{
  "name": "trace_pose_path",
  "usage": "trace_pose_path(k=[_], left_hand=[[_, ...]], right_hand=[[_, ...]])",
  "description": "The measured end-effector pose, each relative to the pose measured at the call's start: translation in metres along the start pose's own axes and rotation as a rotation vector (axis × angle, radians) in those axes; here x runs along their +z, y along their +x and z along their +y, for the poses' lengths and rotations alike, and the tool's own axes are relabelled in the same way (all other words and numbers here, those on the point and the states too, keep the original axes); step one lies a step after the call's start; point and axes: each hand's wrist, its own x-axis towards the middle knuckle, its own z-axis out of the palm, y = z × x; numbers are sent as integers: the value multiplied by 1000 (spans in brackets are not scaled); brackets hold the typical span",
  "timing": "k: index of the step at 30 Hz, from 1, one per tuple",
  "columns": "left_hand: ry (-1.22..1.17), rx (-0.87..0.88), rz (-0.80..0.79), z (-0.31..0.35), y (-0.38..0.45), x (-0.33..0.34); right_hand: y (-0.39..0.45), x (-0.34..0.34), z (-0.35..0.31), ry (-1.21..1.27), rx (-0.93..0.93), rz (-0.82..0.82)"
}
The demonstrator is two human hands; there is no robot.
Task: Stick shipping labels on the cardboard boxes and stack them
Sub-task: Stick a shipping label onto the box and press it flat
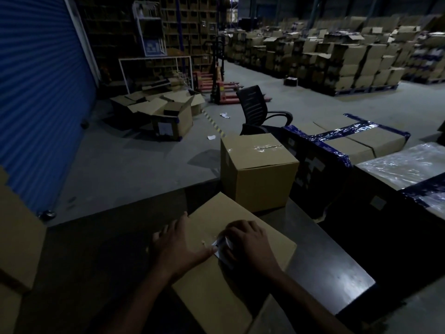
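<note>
A cardboard box [216, 290] lies in front of me on the dark table [332, 266]. A small shipping label [220, 247] sits on the box's top, mostly hidden under my hands. My left hand [178, 247] lies spread on the box's left edge, with its thumb touching the label's near corner. My right hand [248, 239] rests over the label with bent fingers pressing it down. A second, taped cardboard box [257, 174] stands upright behind the first one, at the table's far edge.
Large boxes bound with blue tape [349, 145] and a plastic-wrapped one [404, 169] crowd the right side. A black office chair [260, 112] stands behind the table. Open cartons [166, 112] lie on the floor by the blue shutter [41, 92]. More cardboard [16, 237] sits at left.
</note>
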Motion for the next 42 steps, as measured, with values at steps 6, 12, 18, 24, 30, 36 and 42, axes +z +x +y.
trace_pose_path(k=[6,12,18,24,30,36,42], left_hand=[[-58,40,89,-10,7,10],[-56,55,117,-10,7,12],[-59,45,101,-9,5,11],[-89,49,82,-10,4,10],[-91,39,76,-8,5,9],[-76,52,99,-10,6,11],[-74,56,96,-8,4,9]], right_hand=[[3,-1,-5,-15,37,21],[4,1,-2,-4,37,-3],[4,3,0,16,52,-10],[5,1,-1,55,82,-15],[6,-2,0,82,100,-51],[5,-4,0,93,108,-41],[4,-5,-1,120,132,-43]])
